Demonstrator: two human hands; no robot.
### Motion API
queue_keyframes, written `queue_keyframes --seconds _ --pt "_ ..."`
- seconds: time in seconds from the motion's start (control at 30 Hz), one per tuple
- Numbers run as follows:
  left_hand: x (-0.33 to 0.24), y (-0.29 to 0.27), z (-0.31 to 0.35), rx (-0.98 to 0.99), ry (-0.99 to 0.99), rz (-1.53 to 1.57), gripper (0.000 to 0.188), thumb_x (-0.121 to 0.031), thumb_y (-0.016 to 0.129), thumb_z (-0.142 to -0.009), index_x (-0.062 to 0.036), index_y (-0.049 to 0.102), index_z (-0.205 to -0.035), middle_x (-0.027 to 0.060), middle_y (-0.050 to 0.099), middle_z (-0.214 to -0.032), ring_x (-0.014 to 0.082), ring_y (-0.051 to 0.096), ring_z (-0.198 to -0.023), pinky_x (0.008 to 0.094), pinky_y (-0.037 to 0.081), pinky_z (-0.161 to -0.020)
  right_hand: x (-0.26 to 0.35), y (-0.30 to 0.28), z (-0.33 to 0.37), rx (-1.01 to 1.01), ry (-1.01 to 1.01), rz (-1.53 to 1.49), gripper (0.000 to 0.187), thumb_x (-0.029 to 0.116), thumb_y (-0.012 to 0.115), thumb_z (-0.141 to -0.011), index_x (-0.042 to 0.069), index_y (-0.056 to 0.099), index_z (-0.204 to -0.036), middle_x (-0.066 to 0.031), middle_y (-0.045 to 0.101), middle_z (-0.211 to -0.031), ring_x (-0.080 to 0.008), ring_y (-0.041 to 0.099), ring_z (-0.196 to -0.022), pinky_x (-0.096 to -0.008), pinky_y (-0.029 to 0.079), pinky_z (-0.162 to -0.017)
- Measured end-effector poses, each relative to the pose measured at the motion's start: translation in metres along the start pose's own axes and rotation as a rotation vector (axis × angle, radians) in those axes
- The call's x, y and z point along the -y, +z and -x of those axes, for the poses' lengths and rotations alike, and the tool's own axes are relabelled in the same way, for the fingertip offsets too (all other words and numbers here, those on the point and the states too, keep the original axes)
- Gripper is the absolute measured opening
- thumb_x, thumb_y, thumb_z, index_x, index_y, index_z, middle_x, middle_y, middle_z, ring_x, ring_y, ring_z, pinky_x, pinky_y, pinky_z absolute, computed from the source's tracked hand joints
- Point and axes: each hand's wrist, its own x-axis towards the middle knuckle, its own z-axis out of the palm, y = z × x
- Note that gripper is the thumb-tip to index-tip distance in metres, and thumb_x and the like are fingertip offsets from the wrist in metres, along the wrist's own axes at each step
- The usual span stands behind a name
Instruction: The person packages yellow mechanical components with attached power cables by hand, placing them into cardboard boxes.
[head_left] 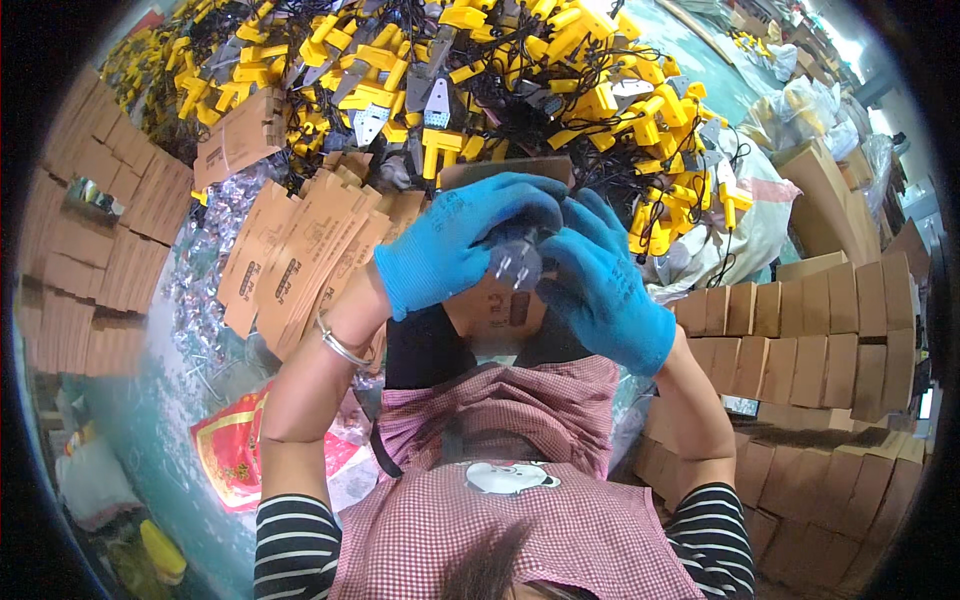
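Blue gloves cover both hands. The left hand (450, 245) and the right hand (600, 285) are curled shut around a small clear bag (515, 260) with a grey metal piece inside, held over a brown card box (505, 310) near the person's chest. Far behind lies a big pile of yellow tools (480, 80). Flat brown boxes (300, 260) lie to the left.

Flat brown cartons (300, 255) left-centre; closed brown boxes (800, 350) right; red bag (235, 450), prob. plastic, lower left.
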Motion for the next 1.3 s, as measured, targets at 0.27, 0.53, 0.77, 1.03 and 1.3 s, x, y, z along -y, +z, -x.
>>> queue_keyframes --seconds 0.27,0.53,0.77,1.03,1.3 --pt "-0.031 0.011 -0.008 -0.243 0.005 0.115 0.038 0.002 0.055 -0.087 -0.003 0.06 -0.125 0.0117 0.061 -0.132 0.0261 0.061 -0.12 0.0381 0.047 -0.105 0.026 0.009 0.007 -0.251 0.164 -0.251 0.032 0.008 0.069 -0.085 0.006 0.065 -0.116 -0.0156 0.061 -0.129 -0.0417 0.043 -0.139 -0.051 0.033 -0.114" --pt "-0.016 -0.005 0.016 -0.503 -0.012 0.416 0.028 -0.002 0.055 -0.09 -0.0039 0.06 -0.118 0.0157 0.063 -0.124 0.0265 0.064 -0.112 0.0383 0.049 -0.1 0.015 0.0 0.031 -0.859 0.65 -0.731 0.041 -0.001 0.058 -0.094 0.001 0.059 -0.134 -0.0164 0.056 -0.141 -0.025 0.054 -0.128 -0.0381 0.041 -0.111" --pt "-0.003 0.014 -0.01 0.366 -0.217 -0.906 0.029 -0.007 0.062 -0.08 -0.0138 0.07 -0.107 0.0095 0.069 -0.108 0.0331 0.068 -0.098 0.0403 0.055 -0.083 -0.001 -0.003 -0.001 -0.244 0.053 0.155 0.06 -0.005 0.066 -0.079 0.005 0.055 -0.137 -0.0156 0.059 -0.129 -0.0301 0.063 -0.11 -0.0425 0.054 -0.087" --pt "-0.017 0.01 0.029 0.084 -0.026 -0.634 0.057 -0.006 0.069 -0.08 -0.008 0.058 -0.135 0.0165 0.061 -0.134 0.0358 0.059 -0.122 0.0437 0.051 -0.097 0.005 -0.014 0.004 0.205 -0.139 0.321 0.04 0.008 0.062 -0.078 0.005 0.064 -0.117 -0.0104 0.061 -0.105 -0.0311 0.06 -0.09 -0.0428 0.048 -0.073" --pt "0.02 0.092 0.094 -0.38 -0.118 0.083 0.121 -0.038 0.098 -0.053 0.0033 0.037 -0.148 0.0219 0.046 -0.149 0.0336 0.042 -0.141 0.0435 0.034 -0.117 0.039 -0.066 -0.04 0.637 -0.152 0.321 0.034 0.007 0.064 -0.071 0.006 0.066 -0.105 -0.0099 0.062 -0.105 -0.0327 0.054 -0.098 -0.0406 0.045 -0.087"
